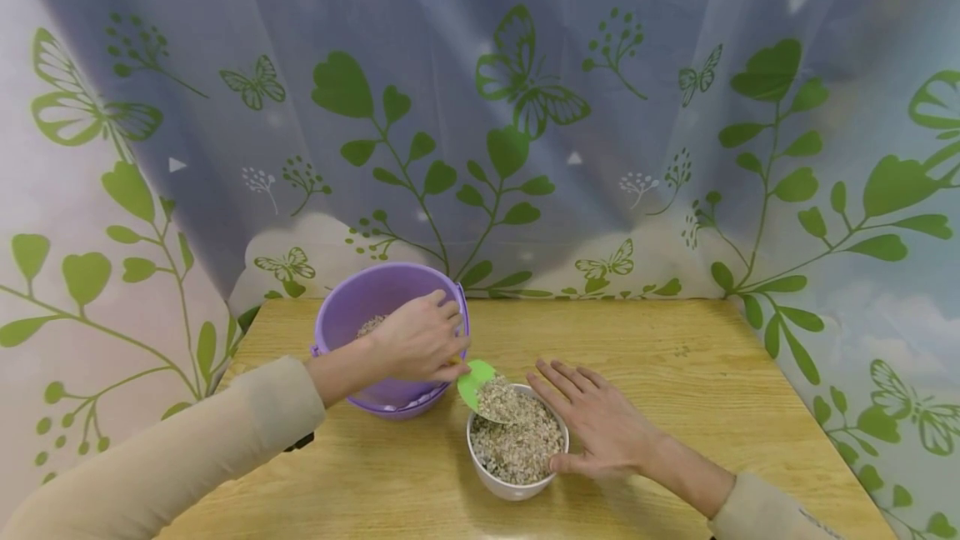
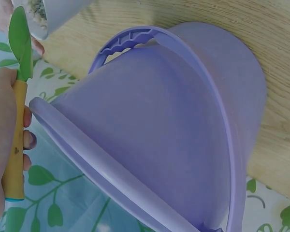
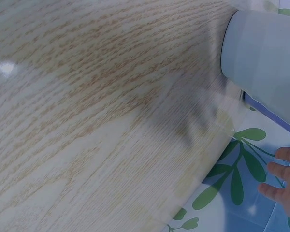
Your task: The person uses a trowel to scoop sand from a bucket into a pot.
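Observation:
My left hand point(image 1: 422, 338) grips the yellow handle of a small toy shovel point(image 2: 20, 53) with a green blade. In the head view that blade, loaded with grainy flakes, tips over the near-full white bowl point(image 1: 510, 490). My right hand point(image 1: 603, 423) lies against the bowl's right side with fingers extended, the thumb at its rim. Pale, coarse flakes point(image 1: 517, 444) fill the bowl. Behind my left forearm stands a purple bucket point(image 1: 390, 277), with more flakes visible inside. The left wrist view shows the bucket's side and its carrying handle point(image 2: 130, 38).
A wooden table point(image 1: 637, 348) carries the bucket and bowl. Behind it and at both sides hangs a curtain point(image 1: 450, 23) printed with green leaves and butterflies. The bucket stands just left of the bowl, close to the table's back edge.

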Tool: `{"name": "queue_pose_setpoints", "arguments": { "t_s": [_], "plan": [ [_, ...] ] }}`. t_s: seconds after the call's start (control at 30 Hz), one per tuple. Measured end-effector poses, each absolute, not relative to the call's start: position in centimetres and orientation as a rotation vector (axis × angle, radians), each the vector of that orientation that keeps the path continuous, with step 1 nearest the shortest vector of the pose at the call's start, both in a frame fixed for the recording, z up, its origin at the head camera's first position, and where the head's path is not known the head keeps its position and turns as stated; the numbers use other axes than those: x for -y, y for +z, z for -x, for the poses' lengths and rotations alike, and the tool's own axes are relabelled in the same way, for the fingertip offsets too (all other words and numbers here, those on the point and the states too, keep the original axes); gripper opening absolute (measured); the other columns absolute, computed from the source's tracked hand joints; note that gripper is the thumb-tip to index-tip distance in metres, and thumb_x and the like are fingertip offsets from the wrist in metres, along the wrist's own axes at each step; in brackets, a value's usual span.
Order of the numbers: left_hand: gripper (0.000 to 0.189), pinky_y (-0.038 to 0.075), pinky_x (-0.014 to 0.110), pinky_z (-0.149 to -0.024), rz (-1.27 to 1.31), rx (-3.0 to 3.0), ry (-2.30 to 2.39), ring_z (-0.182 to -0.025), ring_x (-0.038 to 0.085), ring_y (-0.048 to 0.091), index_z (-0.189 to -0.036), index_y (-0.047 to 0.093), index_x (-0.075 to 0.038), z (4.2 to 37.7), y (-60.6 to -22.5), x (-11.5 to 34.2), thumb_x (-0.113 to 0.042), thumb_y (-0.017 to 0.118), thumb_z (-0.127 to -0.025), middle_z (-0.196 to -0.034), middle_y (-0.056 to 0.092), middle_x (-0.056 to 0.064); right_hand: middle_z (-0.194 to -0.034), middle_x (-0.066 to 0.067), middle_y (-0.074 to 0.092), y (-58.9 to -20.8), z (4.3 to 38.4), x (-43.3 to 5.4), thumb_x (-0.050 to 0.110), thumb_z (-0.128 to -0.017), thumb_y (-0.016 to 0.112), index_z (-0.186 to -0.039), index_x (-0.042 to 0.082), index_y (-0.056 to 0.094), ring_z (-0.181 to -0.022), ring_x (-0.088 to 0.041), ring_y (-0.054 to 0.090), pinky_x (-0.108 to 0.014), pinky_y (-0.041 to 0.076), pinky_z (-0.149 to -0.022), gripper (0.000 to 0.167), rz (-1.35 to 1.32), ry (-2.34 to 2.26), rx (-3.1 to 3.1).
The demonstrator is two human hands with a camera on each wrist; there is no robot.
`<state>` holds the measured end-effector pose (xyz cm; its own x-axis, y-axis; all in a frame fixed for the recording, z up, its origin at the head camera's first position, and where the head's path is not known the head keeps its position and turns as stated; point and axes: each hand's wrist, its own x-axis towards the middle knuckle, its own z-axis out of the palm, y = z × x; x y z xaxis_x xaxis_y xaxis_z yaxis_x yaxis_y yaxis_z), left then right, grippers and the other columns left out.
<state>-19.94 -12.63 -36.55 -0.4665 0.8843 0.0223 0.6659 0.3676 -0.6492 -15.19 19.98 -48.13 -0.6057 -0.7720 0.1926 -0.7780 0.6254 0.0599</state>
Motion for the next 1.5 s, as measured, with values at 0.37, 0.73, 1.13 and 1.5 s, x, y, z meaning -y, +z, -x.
{"name": "queue_pose_setpoints", "arguments": {
  "t_s": [0.37, 0.73, 1.13, 1.5],
  "plan": [
    [0.053, 0.045, 0.031, -0.077, 1.352, 2.210, 0.843, -0.084, 0.015, 0.061, -0.099, 0.073, -0.026, 19.6, -36.4, 13.2, -0.068, 0.042, -0.103, -0.091, 0.076, -0.005, -0.171, -0.019, 0.035, -48.0, 15.1, -19.9, 0.090, -0.090, 0.001, -0.168, 0.012, 0.024, -0.154, -0.039, 0.043, -0.060, 0.046, -0.115, 0.113, -1.273, 0.028, 2.632],
    [0.051, 0.043, 0.031, -0.077, 1.376, 2.190, 0.852, -0.080, 0.015, 0.057, -0.098, 0.071, -0.027, 19.3, -36.0, 14.0, -0.069, 0.042, -0.103, -0.084, 0.070, -0.005, -0.171, -0.019, 0.034, -48.1, 15.1, -20.0, 0.090, -0.090, 0.000, -0.169, 0.012, 0.021, -0.154, -0.039, 0.043, -0.060, 0.045, -0.115, 0.112, -1.276, 0.036, 2.624],
    [0.051, 0.044, 0.031, -0.077, 1.386, 2.165, 0.833, -0.078, 0.015, 0.057, -0.082, 0.065, -0.024, 18.7, -35.0, 15.0, -0.069, 0.049, -0.099, -0.079, 0.067, -0.007, -0.171, -0.019, 0.034, -48.1, 15.1, -20.0, 0.090, -0.090, 0.002, -0.168, 0.011, 0.023, -0.154, -0.039, 0.043, -0.060, 0.045, -0.116, 0.113, -1.273, 0.038, 2.619],
    [0.052, 0.043, 0.031, -0.075, 1.407, 2.143, 0.845, -0.077, 0.016, 0.054, -0.081, 0.066, -0.022, 18.7, -34.2, 15.4, -0.068, 0.049, -0.099, -0.079, 0.067, -0.005, -0.170, -0.020, 0.036, -48.3, 15.1, -20.0, 0.090, -0.090, 0.002, -0.165, 0.008, 0.031, -0.152, -0.039, 0.045, -0.059, 0.046, -0.115, 0.115, -1.269, 0.024, 2.607]
  ]
}}
